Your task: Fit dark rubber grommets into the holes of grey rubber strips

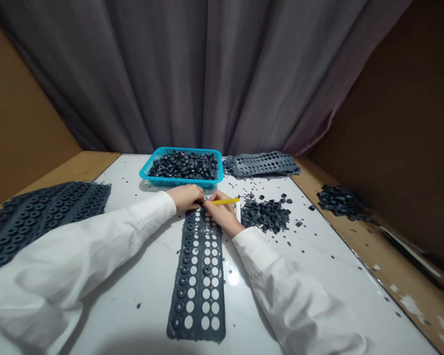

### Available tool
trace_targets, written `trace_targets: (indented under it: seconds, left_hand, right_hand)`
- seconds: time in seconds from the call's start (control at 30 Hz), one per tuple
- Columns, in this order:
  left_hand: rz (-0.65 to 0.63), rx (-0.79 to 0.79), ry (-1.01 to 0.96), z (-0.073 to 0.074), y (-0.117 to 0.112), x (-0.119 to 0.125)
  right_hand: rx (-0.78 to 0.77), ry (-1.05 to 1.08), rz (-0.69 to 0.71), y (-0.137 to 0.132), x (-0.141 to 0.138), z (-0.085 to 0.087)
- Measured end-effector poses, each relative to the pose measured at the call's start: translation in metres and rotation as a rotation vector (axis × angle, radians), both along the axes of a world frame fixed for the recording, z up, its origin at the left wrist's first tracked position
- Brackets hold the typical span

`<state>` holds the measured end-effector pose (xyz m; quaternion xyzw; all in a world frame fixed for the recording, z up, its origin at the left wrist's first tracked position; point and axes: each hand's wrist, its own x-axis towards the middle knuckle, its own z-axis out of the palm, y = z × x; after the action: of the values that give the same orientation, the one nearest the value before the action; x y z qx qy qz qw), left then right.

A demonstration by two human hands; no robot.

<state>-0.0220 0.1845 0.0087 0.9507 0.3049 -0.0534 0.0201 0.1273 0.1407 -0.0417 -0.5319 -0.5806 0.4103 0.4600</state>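
My right hand [220, 214] is shut on a yellow stick [224, 201], whose tip points left towards my left hand [185, 196]. The left hand rests at the far end of a long grey perforated rubber strip [198, 291], and its fingers curl close to the stick's tip. Part of that strip's end is hidden under both hands. The strip lies lengthwise on the white table, with small dark rubber rings still seated in its left rows of holes. Its right rows are mostly open holes.
A blue plastic basket [181, 167] heaped with dark rubber rings stands beyond my hands. A loose pile of rings [265, 214] lies to the right, with scattered bits around it. More perforated sheets [261, 164] lie at the back right, and a ring-filled sheet [40, 217] lies at the left.
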Motion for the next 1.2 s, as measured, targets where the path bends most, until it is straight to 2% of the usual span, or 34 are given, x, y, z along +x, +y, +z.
trace_targets:
  seconds: [0.13, 0.33, 0.43, 0.53, 0.63, 0.8, 0.9, 0.97, 1.03, 1.07, 1.13, 1.2]
  left_hand:
    - [-0.017, 0.036, 0.040, -0.006, 0.001, 0.003]
    - [-0.020, 0.147, -0.005, -0.026, -0.009, -0.010]
    - [0.015, 0.129, -0.194, -0.023, -0.005, -0.018]
    - [0.180, 0.089, -0.517, -0.010, 0.002, -0.028]
    - [0.320, -0.128, -0.709, -0.002, 0.000, -0.037]
    - [0.631, -0.727, -1.145, -0.007, -0.023, -0.039]
    - [0.699, -0.967, -1.346, -0.005, -0.034, -0.033]
    - [0.701, -1.016, -1.386, 0.000, -0.036, -0.030]
    - [0.687, -0.947, -1.351, 0.005, -0.032, -0.025]
    - [0.673, -0.851, -1.299, 0.008, -0.028, -0.021]
    - [0.610, -0.522, -1.142, 0.012, -0.016, -0.012]
    - [0.506, -0.108, -0.946, 0.015, 0.001, 0.001]
  right_hand:
    - [0.018, -0.025, 0.002, 0.000, 0.000, 0.000]
    - [-0.018, -0.060, -0.008, -0.001, 0.002, 0.002]
    - [-0.013, -0.057, 0.000, -0.002, 0.002, 0.002]
    - [-0.001, -0.041, -0.004, -0.003, 0.002, 0.001]
    - [0.001, -0.047, -0.016, -0.005, 0.002, 0.000]
    - [0.057, -0.097, -0.008, -0.007, 0.004, -0.001]
    - [0.070, -0.096, -0.005, -0.006, 0.004, -0.005]
    - [0.063, -0.074, 0.002, -0.004, 0.004, -0.007]
    - [0.063, -0.055, 0.000, -0.004, 0.003, -0.007]
    - [0.067, -0.049, -0.002, -0.004, 0.002, -0.007]
    - [0.076, -0.038, -0.005, -0.004, 0.001, -0.007]
    - [0.074, -0.021, -0.005, -0.005, 0.001, -0.007]
